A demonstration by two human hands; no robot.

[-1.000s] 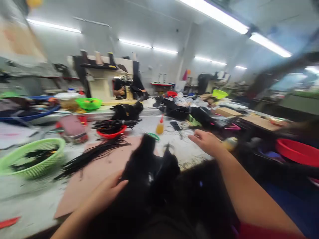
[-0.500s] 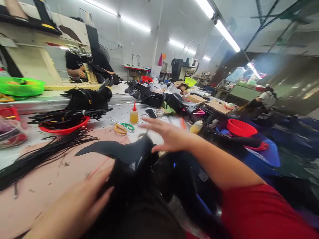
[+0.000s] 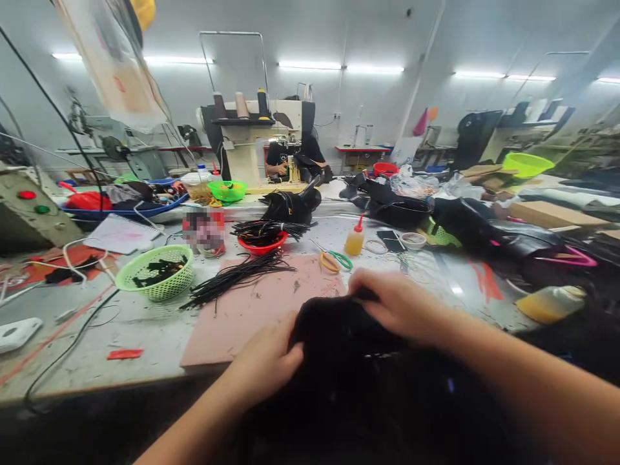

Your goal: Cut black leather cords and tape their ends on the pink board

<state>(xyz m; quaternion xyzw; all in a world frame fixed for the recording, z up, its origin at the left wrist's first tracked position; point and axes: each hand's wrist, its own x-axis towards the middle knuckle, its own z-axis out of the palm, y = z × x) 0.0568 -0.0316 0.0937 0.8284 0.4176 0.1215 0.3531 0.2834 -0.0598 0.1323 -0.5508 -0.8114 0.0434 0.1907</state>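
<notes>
A black leather piece [image 3: 334,342] rises over the table's near edge, its outline merging with the dark area below. My left hand [image 3: 274,352] grips its left edge, thumb on the near face and fingers mostly hidden behind. On the upper right edge, my right hand [image 3: 397,303] is closed, fingers curled over the top. Under and beyond the piece lies a pinkish board [image 3: 261,316]. Just past my right hand are scissors [image 3: 334,261] with orange and green handles, and a bottle of yellow liquid [image 3: 354,240] with a red nozzle.
Black cords [image 3: 237,278] spread from a red basket [image 3: 264,244]. A pale green basket [image 3: 157,274] holds black scraps. Black leather goods [image 3: 504,242] are piled at right beside a tipped yellow bottle [image 3: 549,305]. A person [image 3: 278,158] sits behind a sewing machine at the back.
The view has swung left. My right hand, earlier spread in the air, has closed on the black leather's top edge. My left hand has come to its left edge. The loose curved dark piece is out of sight.
</notes>
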